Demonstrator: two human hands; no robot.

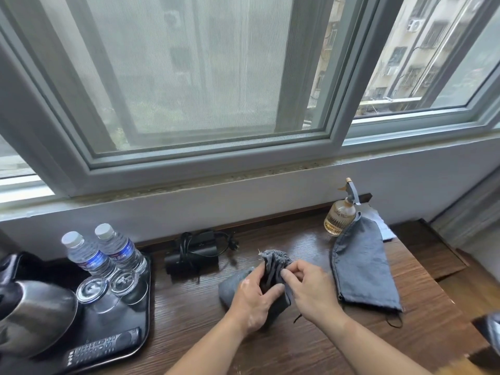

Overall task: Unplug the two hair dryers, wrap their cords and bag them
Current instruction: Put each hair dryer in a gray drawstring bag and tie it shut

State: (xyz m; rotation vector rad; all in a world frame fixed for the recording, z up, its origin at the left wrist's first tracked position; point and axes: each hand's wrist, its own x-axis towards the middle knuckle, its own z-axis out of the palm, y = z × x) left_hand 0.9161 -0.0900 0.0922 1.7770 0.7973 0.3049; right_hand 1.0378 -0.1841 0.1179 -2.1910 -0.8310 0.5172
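Note:
A filled grey drawstring bag (230, 286) lies on the wooden desk (311, 345), its gathered mouth (274, 257) bunched and pointing away from me. My left hand (253, 299) grips the bag just below the mouth. My right hand (308, 285) pinches the fabric or cord at the bag's neck. A black hair dryer (192, 255) with its cord wrapped round it lies behind, near the wall, its plug (234, 246) loose on the desk. A second grey bag (364, 262) lies flat and empty to the right.
A black tray (146, 318) at left holds two water bottles (105, 253), upturned glasses (108, 286), a steel kettle (29, 318) and a remote (102, 349). A glass spray bottle (341, 213) stands at the back right. The wall and window sill run behind the desk.

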